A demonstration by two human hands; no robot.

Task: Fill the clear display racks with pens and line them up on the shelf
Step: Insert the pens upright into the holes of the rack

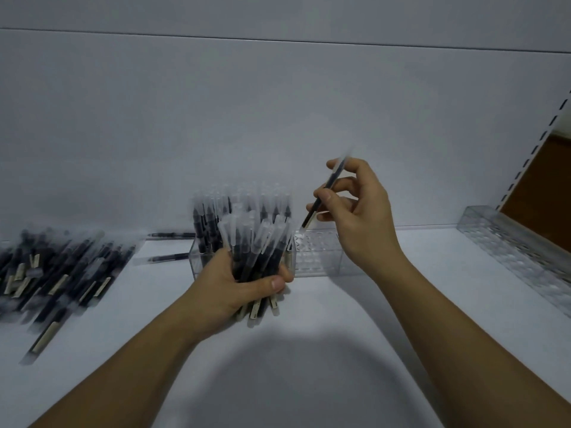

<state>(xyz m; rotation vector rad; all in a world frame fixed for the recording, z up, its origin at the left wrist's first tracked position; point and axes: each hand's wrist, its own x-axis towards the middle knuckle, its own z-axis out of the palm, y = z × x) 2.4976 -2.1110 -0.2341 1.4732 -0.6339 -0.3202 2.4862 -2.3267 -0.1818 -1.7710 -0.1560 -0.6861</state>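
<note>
The left hand (pixel 247 285) has its fingers wrapped tight round a bundle of pens (pixel 259 242), caps up, held just in front of the clear rack (pixel 318 257) that stands mid-shelf near the back panel (pixel 278 118). The right hand (pixel 361 217) pinches a single pen (pixel 324 193) between thumb and fingers, tilted, its lower end just above the rack's empty holes; whether it touches the rim I cannot tell through the blur. The rack's left part is already packed with upright pens (pixel 216 217), while its right part stands open. A heap of loose pens (pixel 61 273) sprawls along the left edge of the shelf (pixel 309 366), with two stray pens (pixel 173 257) between heap and rack. A second clear rack (pixel 519 251) lies along the right edge, well apart. The near middle, between the forearms, is bare white surface.
</note>
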